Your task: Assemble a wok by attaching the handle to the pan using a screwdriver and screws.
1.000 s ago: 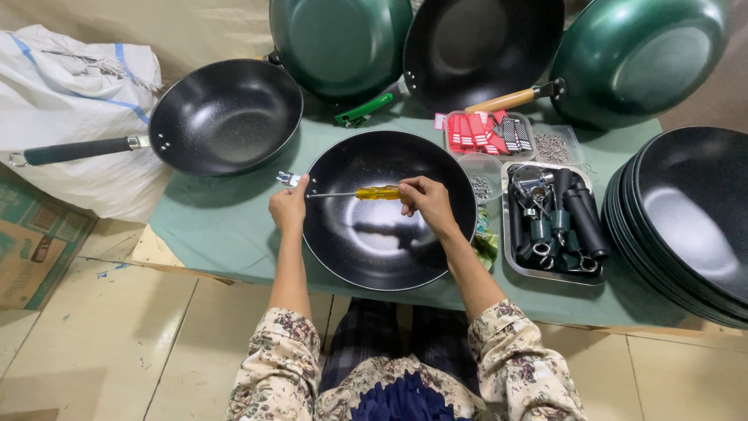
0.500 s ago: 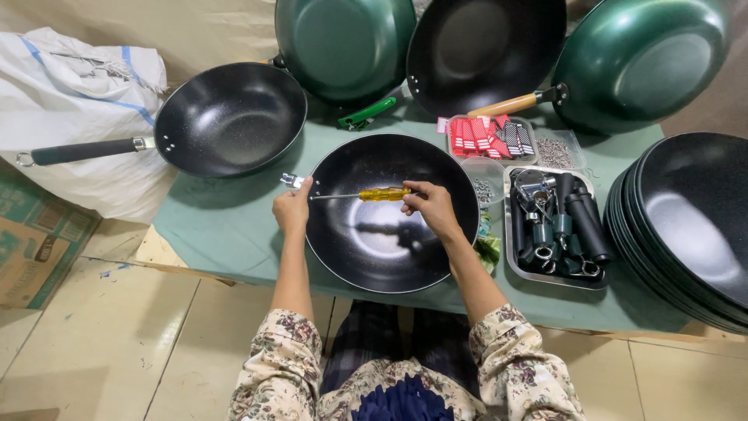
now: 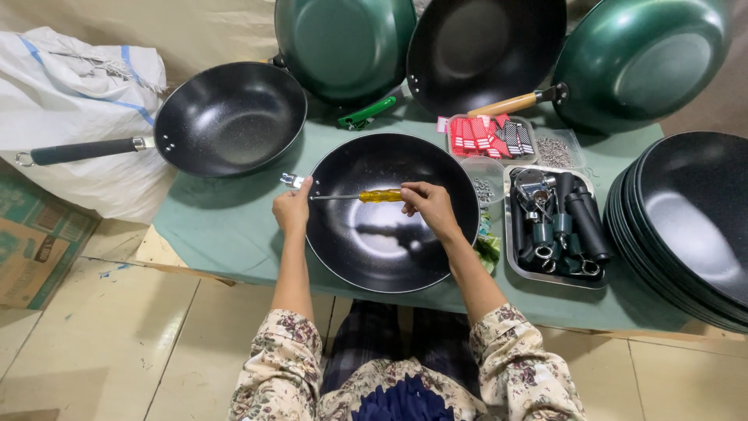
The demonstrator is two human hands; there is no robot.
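Right hand (image 3: 427, 204) is closing its fingers around the yellow handle of a screwdriver (image 3: 366, 196), holding it level across the black wok (image 3: 391, 210) with the shaft pointing toward the wok's left rim. Left hand (image 3: 291, 210) is gripping that rim from outside, fingers curled shut on the edge just beside a small metal bracket (image 3: 291, 181) where the shaft tip is meeting the wall.

That wok is sitting at the near edge of the green-covered table (image 3: 226, 226), its front lip reaching almost to the table's border. Open cloth is lying to its left, between the rim and the table corner; to its right a metal tray of handles (image 3: 555, 226) is standing just beside it, and a stack of black pans (image 3: 686, 226) is crowding the far right edge. Behind, a handled black pan (image 3: 226, 117) is resting at the left, and green woks (image 3: 343, 43) are leaning along the back, near a tray of red packets (image 3: 487, 136).
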